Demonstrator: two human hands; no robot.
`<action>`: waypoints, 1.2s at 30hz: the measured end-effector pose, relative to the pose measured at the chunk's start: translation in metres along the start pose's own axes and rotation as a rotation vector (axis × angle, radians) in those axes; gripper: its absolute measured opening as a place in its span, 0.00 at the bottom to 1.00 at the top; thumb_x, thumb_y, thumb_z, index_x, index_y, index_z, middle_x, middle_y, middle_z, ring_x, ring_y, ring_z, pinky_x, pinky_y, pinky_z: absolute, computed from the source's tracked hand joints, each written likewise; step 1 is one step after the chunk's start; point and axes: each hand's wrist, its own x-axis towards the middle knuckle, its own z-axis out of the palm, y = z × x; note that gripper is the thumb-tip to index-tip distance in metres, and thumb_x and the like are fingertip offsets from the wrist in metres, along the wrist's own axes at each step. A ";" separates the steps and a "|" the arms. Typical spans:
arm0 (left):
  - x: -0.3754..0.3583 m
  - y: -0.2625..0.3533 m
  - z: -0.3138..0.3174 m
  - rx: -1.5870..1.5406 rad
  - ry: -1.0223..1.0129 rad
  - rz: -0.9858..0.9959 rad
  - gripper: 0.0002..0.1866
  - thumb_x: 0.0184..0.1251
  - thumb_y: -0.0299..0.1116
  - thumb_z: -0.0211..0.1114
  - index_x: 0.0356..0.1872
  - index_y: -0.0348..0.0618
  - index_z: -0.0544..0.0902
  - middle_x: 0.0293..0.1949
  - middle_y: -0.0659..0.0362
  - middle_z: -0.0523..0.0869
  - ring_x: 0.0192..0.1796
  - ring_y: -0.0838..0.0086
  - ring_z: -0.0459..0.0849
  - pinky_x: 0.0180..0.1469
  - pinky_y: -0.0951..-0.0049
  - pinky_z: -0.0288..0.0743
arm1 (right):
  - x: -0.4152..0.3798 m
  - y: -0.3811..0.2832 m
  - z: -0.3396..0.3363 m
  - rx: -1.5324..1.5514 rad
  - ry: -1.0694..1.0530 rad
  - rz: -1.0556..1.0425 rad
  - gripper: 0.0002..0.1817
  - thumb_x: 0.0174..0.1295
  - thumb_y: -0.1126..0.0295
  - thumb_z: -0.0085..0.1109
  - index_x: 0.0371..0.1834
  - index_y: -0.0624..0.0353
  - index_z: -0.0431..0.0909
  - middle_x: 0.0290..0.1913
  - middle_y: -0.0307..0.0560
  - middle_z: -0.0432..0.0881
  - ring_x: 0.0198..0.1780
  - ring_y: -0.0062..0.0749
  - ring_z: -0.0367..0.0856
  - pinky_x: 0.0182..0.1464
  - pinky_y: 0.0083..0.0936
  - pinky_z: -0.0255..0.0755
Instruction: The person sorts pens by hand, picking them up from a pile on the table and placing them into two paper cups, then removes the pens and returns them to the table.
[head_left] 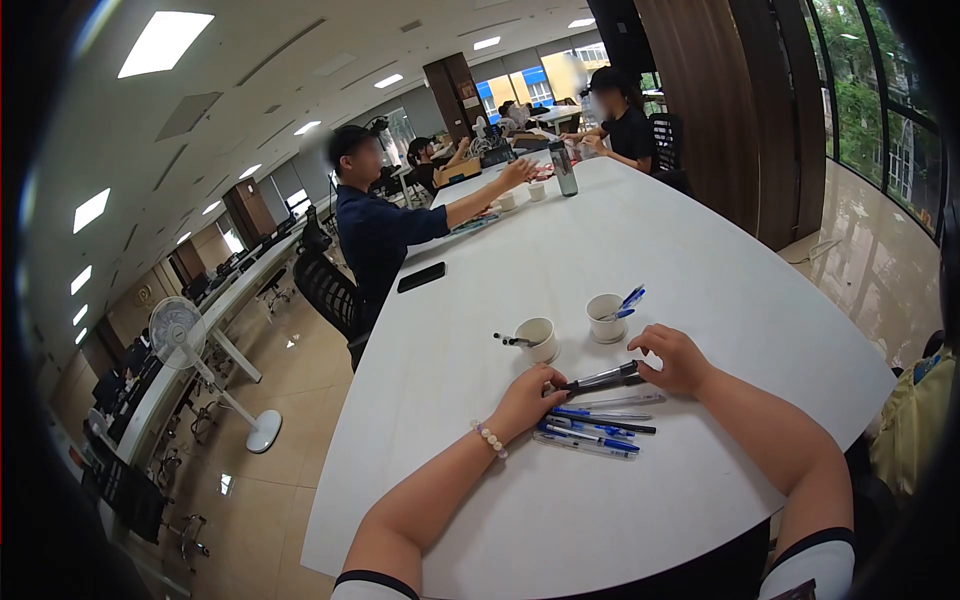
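Note:
On the white table, my left hand point(532, 396), with a beaded bracelet at the wrist, has its fingers closed at the near end of some black pens point(603, 379). My right hand point(672, 360) is at the other end of these pens, thumb beside them, fingers curled but apart. Just below lies a loose pile of blue and black pens point(600, 425), with a clear-barrelled pen point(622, 401) on top. Beyond my hands stand two white paper cups: the left cup point(538, 343) holds black pens, the right cup point(606, 320) blue ones.
A black phone point(422, 277) lies near the left table edge. Farther off, a co-worker in a dark shirt point(375, 230) reaches over the table near more paper cups and a grey bottle point(564, 168). Another person point(625, 130) sits at the far right. A white fan point(180, 330) stands left.

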 end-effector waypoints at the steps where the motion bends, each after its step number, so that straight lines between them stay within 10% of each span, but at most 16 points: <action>1: -0.001 0.000 0.002 0.001 0.003 0.003 0.10 0.58 0.27 0.67 0.41 0.38 0.79 0.35 0.60 0.77 0.30 0.75 0.72 0.37 0.75 0.70 | -0.001 0.000 0.000 0.002 0.007 0.008 0.14 0.48 0.75 0.62 0.40 0.54 0.75 0.32 0.42 0.76 0.35 0.35 0.77 0.38 0.30 0.73; 13: -0.008 0.014 -0.009 -0.093 0.462 0.209 0.10 0.58 0.24 0.66 0.42 0.41 0.83 0.33 0.58 0.83 0.26 0.74 0.75 0.30 0.75 0.71 | -0.001 0.001 -0.002 0.018 0.011 0.087 0.17 0.51 0.76 0.61 0.44 0.52 0.72 0.31 0.41 0.74 0.35 0.35 0.76 0.38 0.30 0.72; 19: -0.010 0.012 -0.039 0.417 0.802 0.674 0.16 0.46 0.21 0.70 0.39 0.45 0.83 0.36 0.60 0.86 0.29 0.69 0.79 0.32 0.70 0.72 | -0.002 0.002 -0.002 0.053 0.022 0.115 0.18 0.52 0.75 0.61 0.46 0.51 0.71 0.31 0.40 0.74 0.35 0.36 0.75 0.37 0.31 0.71; 29: 0.006 -0.016 -0.040 0.424 0.865 0.303 0.10 0.53 0.27 0.71 0.36 0.48 0.81 0.25 0.63 0.84 0.23 0.72 0.74 0.27 0.70 0.66 | -0.003 0.002 -0.001 0.071 0.019 0.101 0.21 0.51 0.75 0.62 0.49 0.49 0.70 0.31 0.40 0.73 0.34 0.36 0.75 0.36 0.31 0.71; 36: 0.006 -0.014 -0.041 0.581 0.831 0.389 0.06 0.53 0.27 0.70 0.30 0.49 0.81 0.32 0.65 0.87 0.26 0.72 0.78 0.28 0.70 0.65 | -0.010 -0.021 -0.003 0.072 -0.081 -0.102 0.16 0.49 0.72 0.64 0.43 0.54 0.76 0.36 0.42 0.77 0.36 0.37 0.77 0.39 0.32 0.72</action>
